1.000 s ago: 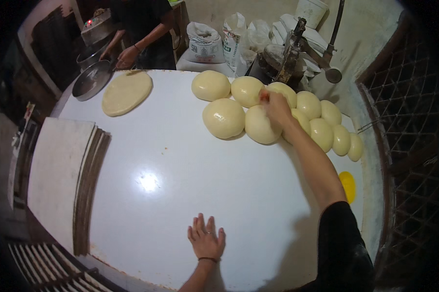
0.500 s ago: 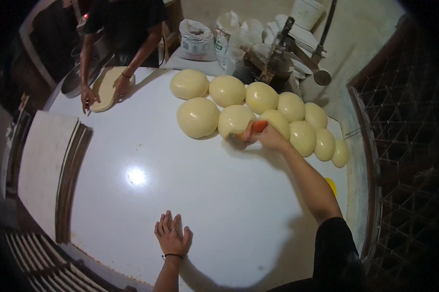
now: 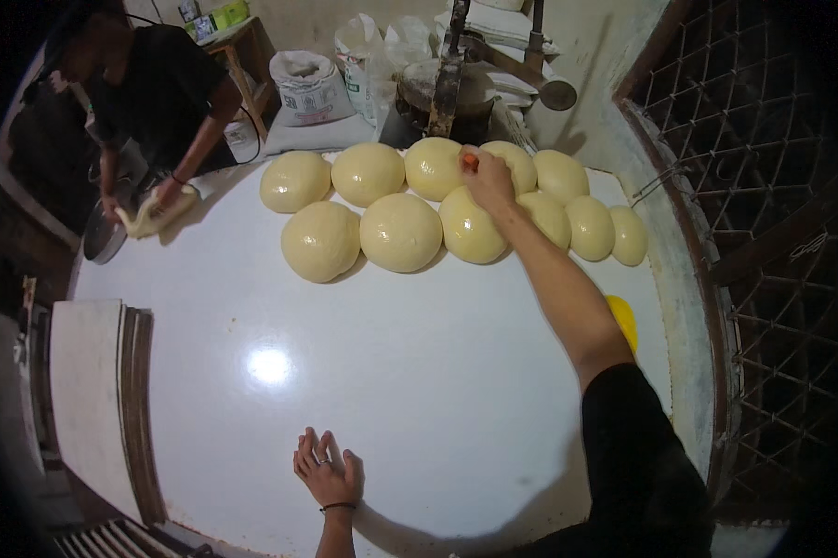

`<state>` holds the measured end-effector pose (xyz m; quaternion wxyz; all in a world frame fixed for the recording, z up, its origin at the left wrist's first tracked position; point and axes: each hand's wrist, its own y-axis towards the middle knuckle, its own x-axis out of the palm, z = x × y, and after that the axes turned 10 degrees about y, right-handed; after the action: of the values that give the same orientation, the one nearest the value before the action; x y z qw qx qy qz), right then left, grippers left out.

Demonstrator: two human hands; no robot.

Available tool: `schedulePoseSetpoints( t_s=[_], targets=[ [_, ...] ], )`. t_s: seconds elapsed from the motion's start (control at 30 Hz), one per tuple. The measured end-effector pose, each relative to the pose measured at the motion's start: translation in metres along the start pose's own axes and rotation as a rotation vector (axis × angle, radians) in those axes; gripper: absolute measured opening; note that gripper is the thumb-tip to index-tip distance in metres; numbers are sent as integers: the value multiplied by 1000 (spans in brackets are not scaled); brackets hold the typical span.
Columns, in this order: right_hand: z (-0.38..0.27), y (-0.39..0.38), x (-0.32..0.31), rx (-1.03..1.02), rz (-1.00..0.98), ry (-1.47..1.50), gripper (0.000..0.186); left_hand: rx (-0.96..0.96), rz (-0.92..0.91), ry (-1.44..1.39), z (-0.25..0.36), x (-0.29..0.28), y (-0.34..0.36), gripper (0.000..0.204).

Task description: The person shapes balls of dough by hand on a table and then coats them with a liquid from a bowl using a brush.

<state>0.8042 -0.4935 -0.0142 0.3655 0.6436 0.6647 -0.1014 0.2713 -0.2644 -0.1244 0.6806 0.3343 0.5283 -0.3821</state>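
Two rows of round, glossy dough balls [image 3: 401,232] lie along the far side of the white table [image 3: 363,372]. Over the back row reaches my right hand [image 3: 493,181], closed around a brush with an orange handle [image 3: 470,163]. Its bristle end is hidden behind my hand and the dough, close to the third ball [image 3: 432,167] from the left. My left hand [image 3: 329,474] rests on the near part of the table with its fingers spread, holding nothing.
At the far left another person [image 3: 158,93] handles a flat piece of dough [image 3: 154,216] beside a round metal pan [image 3: 105,232]. Stacked boards [image 3: 89,391] stand at the left edge. Sacks [image 3: 309,88] lie behind the table; a yellow object [image 3: 623,319] is partly behind my right arm.
My right hand has moved with the brush from a front-row ball to the back row. The other person's dough has been lifted and folded toward the pan. My view has shifted.
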Motion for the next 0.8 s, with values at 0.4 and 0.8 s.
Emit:
schedulePoseSetpoints(
  t_s=[0.4, 0.8],
  targets=[
    [-2, -1, -50, -45, 66, 90, 8, -10, 20, -9, -3, 5, 0, 51],
    [-4, -8, 1, -26, -87, 242, 6, -33, -10, 21, 5, 1, -2, 50]
  ],
)
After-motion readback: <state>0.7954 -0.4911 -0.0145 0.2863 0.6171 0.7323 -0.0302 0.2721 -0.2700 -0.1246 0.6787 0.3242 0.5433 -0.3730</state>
